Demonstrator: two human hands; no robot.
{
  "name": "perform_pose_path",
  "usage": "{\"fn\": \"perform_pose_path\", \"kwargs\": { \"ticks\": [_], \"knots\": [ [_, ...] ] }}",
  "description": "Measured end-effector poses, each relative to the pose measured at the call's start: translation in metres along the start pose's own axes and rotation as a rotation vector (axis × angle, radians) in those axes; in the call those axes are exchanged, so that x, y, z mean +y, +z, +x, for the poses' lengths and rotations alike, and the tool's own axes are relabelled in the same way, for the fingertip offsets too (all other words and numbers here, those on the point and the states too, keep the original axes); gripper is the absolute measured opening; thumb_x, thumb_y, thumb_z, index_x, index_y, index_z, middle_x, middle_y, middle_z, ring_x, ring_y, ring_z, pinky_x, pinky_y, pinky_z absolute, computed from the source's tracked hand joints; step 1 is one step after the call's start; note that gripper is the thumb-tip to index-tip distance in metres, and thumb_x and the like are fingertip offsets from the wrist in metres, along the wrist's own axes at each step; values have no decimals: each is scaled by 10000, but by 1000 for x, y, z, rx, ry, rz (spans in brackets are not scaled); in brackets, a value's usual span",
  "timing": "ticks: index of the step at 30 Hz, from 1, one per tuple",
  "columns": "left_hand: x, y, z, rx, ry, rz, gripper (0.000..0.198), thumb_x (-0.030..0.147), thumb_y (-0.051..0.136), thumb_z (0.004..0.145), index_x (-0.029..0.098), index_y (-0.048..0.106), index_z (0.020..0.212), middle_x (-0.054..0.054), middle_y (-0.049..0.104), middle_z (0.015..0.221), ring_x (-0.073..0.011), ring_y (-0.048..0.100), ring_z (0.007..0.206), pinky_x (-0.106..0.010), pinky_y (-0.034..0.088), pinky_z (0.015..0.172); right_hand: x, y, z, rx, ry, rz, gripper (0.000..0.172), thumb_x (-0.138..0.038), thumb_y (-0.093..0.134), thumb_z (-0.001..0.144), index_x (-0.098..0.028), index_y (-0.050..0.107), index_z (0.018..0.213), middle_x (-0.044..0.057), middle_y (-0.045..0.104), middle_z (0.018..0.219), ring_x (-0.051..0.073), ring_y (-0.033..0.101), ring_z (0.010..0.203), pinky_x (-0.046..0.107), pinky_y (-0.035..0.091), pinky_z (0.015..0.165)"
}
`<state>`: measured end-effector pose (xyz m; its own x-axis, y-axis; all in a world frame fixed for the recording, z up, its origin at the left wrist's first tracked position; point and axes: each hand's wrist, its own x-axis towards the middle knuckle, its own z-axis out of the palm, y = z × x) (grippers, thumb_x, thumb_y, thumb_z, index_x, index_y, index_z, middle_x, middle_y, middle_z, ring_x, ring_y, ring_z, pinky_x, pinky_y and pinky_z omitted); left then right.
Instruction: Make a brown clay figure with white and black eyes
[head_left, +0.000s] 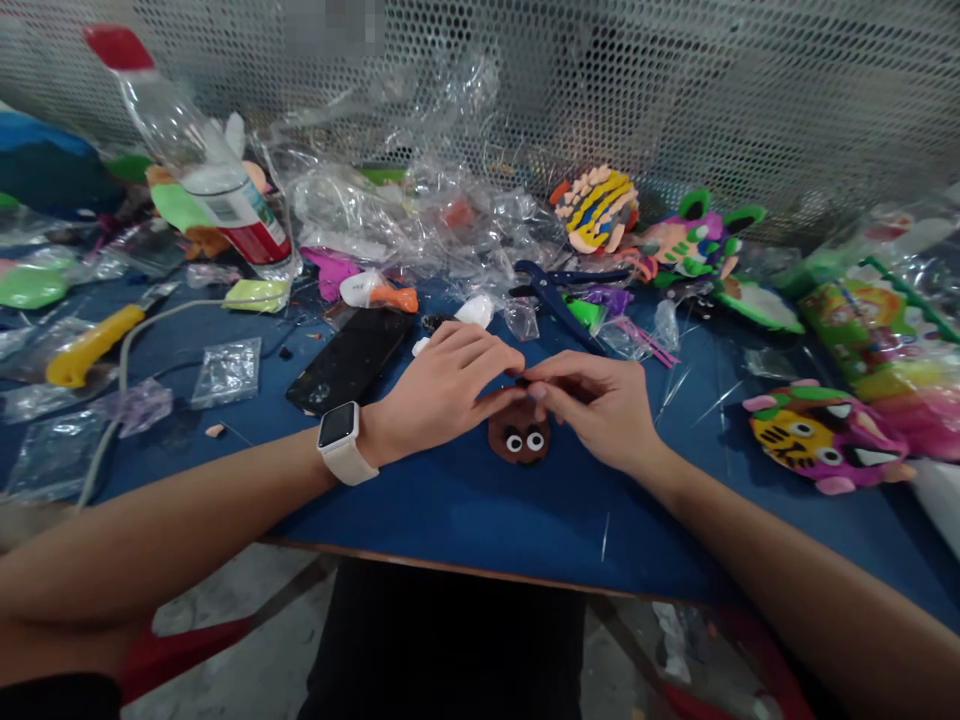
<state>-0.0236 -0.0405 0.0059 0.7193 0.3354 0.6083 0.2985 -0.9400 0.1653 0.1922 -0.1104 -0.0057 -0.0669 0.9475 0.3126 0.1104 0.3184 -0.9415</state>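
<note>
A brown clay face [519, 437] with two white-and-black eyes lies on the blue table in front of me. Above its upper edge, my left hand [457, 385] has thumb and forefinger pinched together; a watch is on that wrist. My right hand [596, 400] meets it there, its thumb and forefinger also closed. A small dark piece, perhaps black clay, shows between the fingertips of both hands. Its exact shape is too small to make out. The fingers cover part of the face's top.
A black phone [352, 358] lies left of my hands, with a yellow cutter [94, 345] farther left. Blue-handled pliers [559, 295] are behind. A bottle [217, 180], plastic bags [420, 200] and a striped clay piece [600, 212] stand at the back. A colourful clay face [825, 437] lies right.
</note>
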Motion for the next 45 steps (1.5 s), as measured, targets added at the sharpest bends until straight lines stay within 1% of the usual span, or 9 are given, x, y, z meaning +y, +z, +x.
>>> {"fn": "perform_pose_path", "kwargs": {
  "ticks": [6,12,21,25,29,34,38,42,45],
  "knots": [
    [1,-1,0,9,88,-58,177,319,540,1094,199,656,1034,-49,754,1018,-184,645,951,-339,466,898,-1,2,2,20,28,7,196,-356,895,821,-228,752,858,-30,727,665,126,688,523,246,539,456],
    [1,-2,0,-5,82,-60,187,271,519,1096,200,692,1098,-61,779,1081,-182,677,1002,-347,487,926,1,1,4,93,29,-47,257,-415,915,792,-240,733,839,-40,702,644,127,658,507,258,522,447],
    [-3,-3,0,48,100,16,176,317,594,1075,211,704,987,-5,791,960,-171,673,919,-338,460,868,0,-2,3,26,-5,-130,112,-338,851,858,-237,816,893,12,793,808,132,698,594,276,562,529],
    [-1,-3,0,48,68,20,172,318,631,1054,193,665,941,-14,762,935,-170,663,886,-327,469,859,0,-1,3,-18,-23,-134,111,-324,857,852,-240,826,917,29,822,903,151,739,666,288,589,565],
    [1,-3,0,29,72,14,135,286,609,1062,185,657,987,-30,753,978,-175,655,887,-323,478,841,3,1,2,-23,31,-51,145,-330,848,865,-226,771,933,4,798,811,135,714,570,288,579,532],
    [0,-4,-1,-7,120,-23,171,265,538,1093,210,695,1135,-50,757,1098,-168,662,926,-314,502,861,4,1,2,-4,97,39,292,-304,926,777,-237,677,915,-28,771,777,124,702,552,266,571,519],
    [-3,-3,-2,17,118,-68,158,272,572,1083,210,714,1053,-36,762,1022,-149,661,875,-300,504,828,4,0,2,-43,100,68,261,-306,908,807,-222,694,931,-7,780,824,119,716,579,254,578,539],
    [-2,-3,-1,76,100,-95,123,245,623,1056,195,711,986,-35,762,974,-142,680,866,-289,508,809,3,-1,4,-82,98,151,201,-326,855,872,-206,726,970,0,772,799,121,728,588,226,560,497],
    [0,-4,0,124,113,-90,92,249,649,1043,204,718,1002,-33,763,963,-139,693,862,-280,513,788,3,-3,5,-116,131,236,197,-319,879,847,-202,737,914,9,786,814,117,725,577,211,557,469]
  ]
}}
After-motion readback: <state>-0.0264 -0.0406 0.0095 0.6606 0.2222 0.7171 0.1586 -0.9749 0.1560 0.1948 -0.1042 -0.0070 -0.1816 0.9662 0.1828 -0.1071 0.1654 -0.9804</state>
